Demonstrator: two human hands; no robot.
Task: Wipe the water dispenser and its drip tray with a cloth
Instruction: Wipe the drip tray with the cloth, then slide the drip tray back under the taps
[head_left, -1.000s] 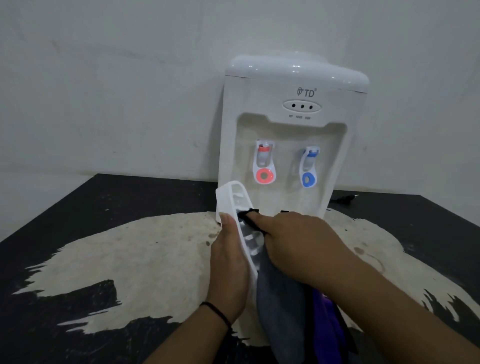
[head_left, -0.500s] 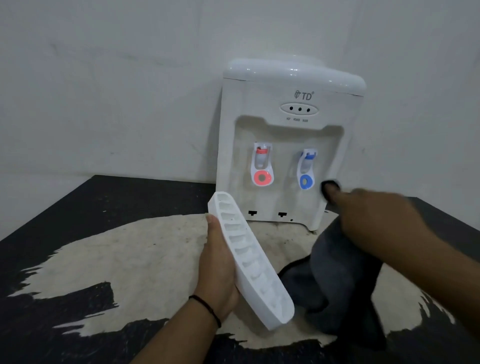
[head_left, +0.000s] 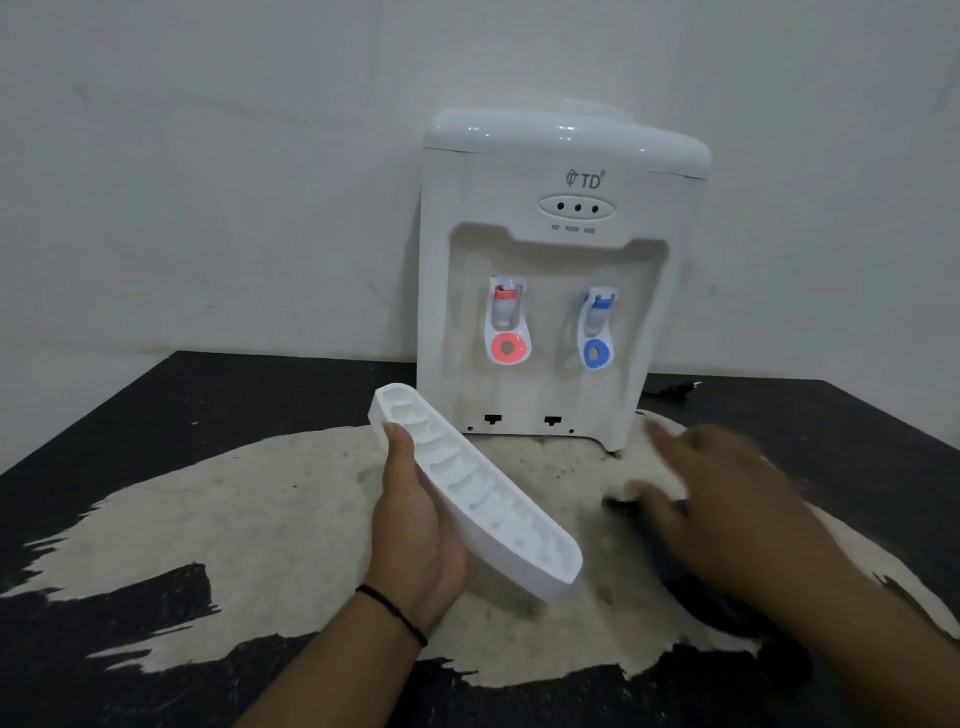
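Observation:
A white tabletop water dispenser (head_left: 561, 291) with a red and a blue tap stands against the wall. Its white drip tray (head_left: 483, 488) is off the machine, tilted in the air in front of it, held from the left side by my left hand (head_left: 415, 530). My right hand (head_left: 727, 509), blurred by motion, hovers low over the table to the right with fingers spread. Beneath it the dark cloth (head_left: 717, 603) lies on the table, mostly hidden by hand and forearm. I cannot see any fingers closed on the cloth.
The table (head_left: 156, 441) is black with a large worn, pale patch in the middle. A dark power plug (head_left: 675, 389) lies behind the dispenser's right side. The white wall stands close behind.
My right hand left the tray, swung right with the cloth, then dropped low; the cloth now lies on the table. My left hand lowered the tray slightly.

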